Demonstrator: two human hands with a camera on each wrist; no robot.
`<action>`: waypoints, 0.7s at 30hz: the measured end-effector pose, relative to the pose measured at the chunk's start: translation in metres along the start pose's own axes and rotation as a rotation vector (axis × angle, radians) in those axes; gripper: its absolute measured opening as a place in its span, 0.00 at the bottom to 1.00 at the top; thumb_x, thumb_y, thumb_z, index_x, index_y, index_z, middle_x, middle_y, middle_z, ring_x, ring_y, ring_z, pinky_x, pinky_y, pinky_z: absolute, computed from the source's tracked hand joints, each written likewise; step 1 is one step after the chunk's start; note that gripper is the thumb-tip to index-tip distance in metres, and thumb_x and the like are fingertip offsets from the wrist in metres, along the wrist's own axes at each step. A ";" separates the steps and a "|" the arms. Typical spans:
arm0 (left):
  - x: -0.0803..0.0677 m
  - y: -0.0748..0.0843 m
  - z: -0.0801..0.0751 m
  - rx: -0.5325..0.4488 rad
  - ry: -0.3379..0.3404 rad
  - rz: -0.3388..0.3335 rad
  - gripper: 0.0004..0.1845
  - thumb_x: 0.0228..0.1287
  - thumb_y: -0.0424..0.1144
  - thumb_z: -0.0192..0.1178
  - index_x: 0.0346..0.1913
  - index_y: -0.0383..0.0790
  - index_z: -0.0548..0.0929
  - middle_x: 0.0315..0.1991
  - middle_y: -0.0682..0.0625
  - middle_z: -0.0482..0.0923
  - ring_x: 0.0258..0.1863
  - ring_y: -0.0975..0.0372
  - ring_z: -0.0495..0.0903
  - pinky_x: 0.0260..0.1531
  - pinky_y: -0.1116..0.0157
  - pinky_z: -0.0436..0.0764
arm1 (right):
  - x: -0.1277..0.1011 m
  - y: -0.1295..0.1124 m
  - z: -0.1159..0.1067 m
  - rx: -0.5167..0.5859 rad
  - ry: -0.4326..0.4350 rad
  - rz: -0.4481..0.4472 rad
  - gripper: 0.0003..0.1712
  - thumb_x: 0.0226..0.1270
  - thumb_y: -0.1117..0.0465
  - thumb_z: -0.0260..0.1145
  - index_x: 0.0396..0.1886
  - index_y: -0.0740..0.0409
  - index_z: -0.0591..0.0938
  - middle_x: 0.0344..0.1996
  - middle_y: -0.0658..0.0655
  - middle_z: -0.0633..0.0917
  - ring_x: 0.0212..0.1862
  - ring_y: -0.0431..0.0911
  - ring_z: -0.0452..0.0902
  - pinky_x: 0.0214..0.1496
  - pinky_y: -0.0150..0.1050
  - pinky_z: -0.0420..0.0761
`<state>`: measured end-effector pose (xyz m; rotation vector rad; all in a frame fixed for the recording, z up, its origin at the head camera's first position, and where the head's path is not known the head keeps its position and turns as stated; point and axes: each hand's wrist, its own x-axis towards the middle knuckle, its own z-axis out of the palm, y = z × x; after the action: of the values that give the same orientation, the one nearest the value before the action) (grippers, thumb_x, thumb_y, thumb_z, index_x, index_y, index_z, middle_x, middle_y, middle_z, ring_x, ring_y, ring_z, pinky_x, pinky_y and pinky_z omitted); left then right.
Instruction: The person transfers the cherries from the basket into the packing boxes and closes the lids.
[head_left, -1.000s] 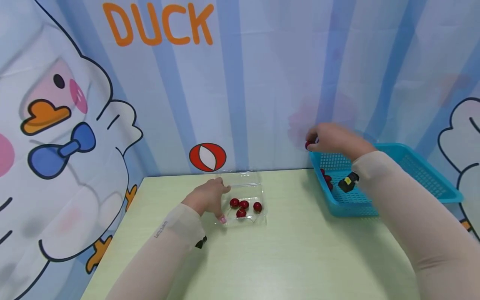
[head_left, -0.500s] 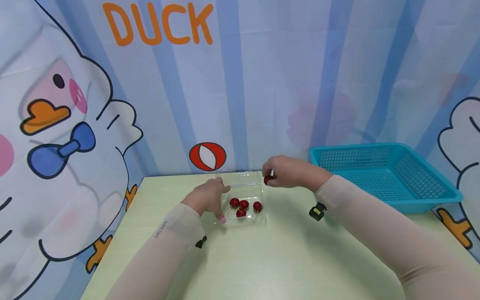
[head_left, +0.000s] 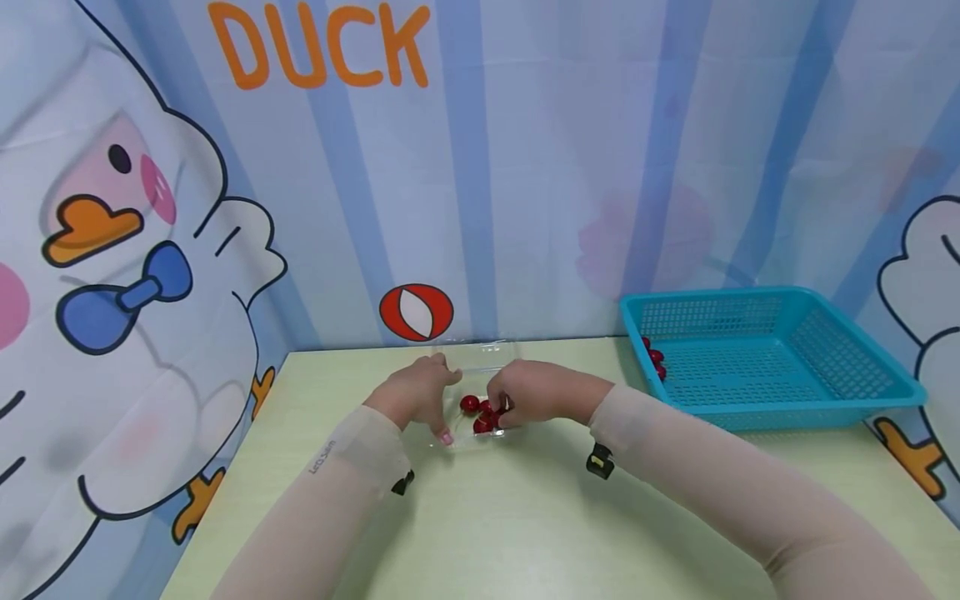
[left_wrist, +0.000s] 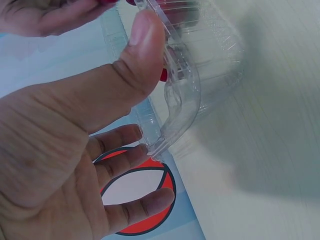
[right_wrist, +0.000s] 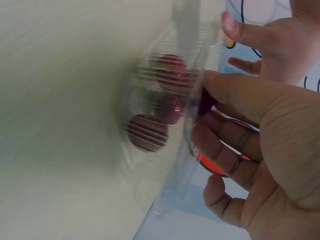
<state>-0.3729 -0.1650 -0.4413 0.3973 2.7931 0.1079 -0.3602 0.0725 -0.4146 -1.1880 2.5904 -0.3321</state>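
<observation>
A clear plastic box (head_left: 477,382) with several cherries (head_left: 469,405) inside stands on the table. At its left side, my left hand (head_left: 415,396) rests with the thumb and fingertips against the rim; the fingers are spread and fairly straight in the left wrist view. My right hand (head_left: 540,392) reaches over the box's right side. Its thumb and index finger pinch a cherry (right_wrist: 205,102) right at the rim, seen in the right wrist view. Part of the fruit in the box is hidden behind the right fingers in the head view.
A turquoise plastic basket (head_left: 795,414) stands at the right of the pale table (head_left: 495,525), with several cherries (head_left: 657,357) along its left wall. A printed cloth backdrop (head_left: 540,167) rises behind the table's far edge.
My right hand has moved left from over the basket to the plastic box, carrying the cherry down to it. The left hand has stayed at the box's left side.
</observation>
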 end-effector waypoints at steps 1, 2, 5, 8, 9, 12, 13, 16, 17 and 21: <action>-0.002 0.002 -0.001 -0.005 0.000 -0.003 0.67 0.39 0.54 0.97 0.87 0.60 0.73 0.79 0.43 0.73 0.75 0.47 0.74 0.68 0.41 0.89 | 0.001 0.001 0.002 -0.009 0.001 -0.002 0.03 0.75 0.59 0.81 0.45 0.51 0.94 0.39 0.46 0.94 0.41 0.37 0.86 0.52 0.39 0.91; -0.001 0.002 -0.001 -0.018 -0.005 -0.012 0.67 0.36 0.54 0.97 0.87 0.61 0.74 0.78 0.43 0.74 0.73 0.47 0.75 0.65 0.40 0.90 | 0.002 0.001 0.004 -0.013 0.003 -0.004 0.03 0.75 0.60 0.81 0.44 0.52 0.95 0.40 0.46 0.94 0.41 0.37 0.86 0.53 0.39 0.92; -0.022 0.016 -0.014 -0.038 -0.005 -0.021 0.63 0.44 0.48 0.95 0.87 0.55 0.74 0.78 0.43 0.74 0.74 0.48 0.75 0.67 0.42 0.89 | 0.005 0.003 0.008 -0.010 0.001 0.004 0.04 0.75 0.59 0.81 0.45 0.52 0.96 0.41 0.47 0.95 0.42 0.37 0.87 0.55 0.40 0.92; -0.029 0.020 -0.018 -0.032 0.002 -0.019 0.62 0.47 0.47 0.94 0.87 0.54 0.74 0.77 0.43 0.75 0.73 0.49 0.76 0.68 0.43 0.89 | 0.008 0.004 0.010 -0.002 -0.007 0.010 0.04 0.76 0.57 0.81 0.45 0.51 0.96 0.42 0.47 0.95 0.43 0.38 0.87 0.57 0.41 0.92; -0.031 0.021 -0.019 -0.030 0.002 -0.017 0.61 0.48 0.47 0.94 0.87 0.54 0.73 0.78 0.43 0.74 0.74 0.49 0.75 0.69 0.44 0.89 | 0.008 0.004 0.010 -0.003 -0.009 0.010 0.04 0.77 0.57 0.80 0.45 0.51 0.96 0.42 0.46 0.95 0.43 0.37 0.87 0.57 0.41 0.92; -0.032 0.021 -0.018 -0.030 0.000 -0.013 0.62 0.48 0.48 0.94 0.88 0.54 0.73 0.79 0.42 0.74 0.74 0.49 0.75 0.69 0.44 0.89 | 0.007 0.005 0.009 -0.014 -0.013 0.014 0.04 0.79 0.56 0.79 0.46 0.49 0.96 0.43 0.45 0.95 0.43 0.37 0.87 0.57 0.41 0.92; -0.032 0.020 -0.018 -0.032 0.000 -0.012 0.61 0.48 0.48 0.94 0.88 0.54 0.73 0.79 0.42 0.73 0.74 0.48 0.75 0.69 0.44 0.89 | 0.006 0.005 0.007 -0.018 -0.012 0.015 0.04 0.80 0.56 0.78 0.46 0.49 0.96 0.43 0.45 0.95 0.43 0.37 0.87 0.57 0.41 0.92; -0.031 0.019 -0.017 -0.035 0.001 -0.009 0.61 0.48 0.47 0.94 0.87 0.53 0.73 0.79 0.42 0.74 0.74 0.48 0.75 0.69 0.43 0.89 | 0.001 0.007 -0.002 -0.032 -0.004 0.015 0.05 0.82 0.55 0.75 0.48 0.49 0.95 0.44 0.45 0.95 0.44 0.38 0.88 0.57 0.43 0.92; -0.031 0.019 -0.017 -0.036 0.002 -0.007 0.61 0.49 0.47 0.94 0.87 0.53 0.73 0.78 0.42 0.74 0.74 0.48 0.75 0.69 0.43 0.89 | -0.001 0.009 -0.006 -0.033 0.002 0.016 0.06 0.83 0.55 0.74 0.48 0.49 0.95 0.44 0.45 0.95 0.45 0.38 0.88 0.57 0.43 0.92; -0.032 0.018 -0.017 -0.036 0.005 0.003 0.61 0.49 0.46 0.94 0.87 0.53 0.73 0.78 0.42 0.74 0.73 0.48 0.75 0.71 0.43 0.88 | -0.014 0.019 -0.029 -0.022 0.028 0.014 0.09 0.85 0.56 0.72 0.53 0.51 0.95 0.48 0.48 0.95 0.49 0.40 0.90 0.59 0.43 0.92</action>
<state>-0.3442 -0.1570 -0.4136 0.3937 2.7917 0.1603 -0.3748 0.0980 -0.3916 -1.1807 2.6317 -0.3212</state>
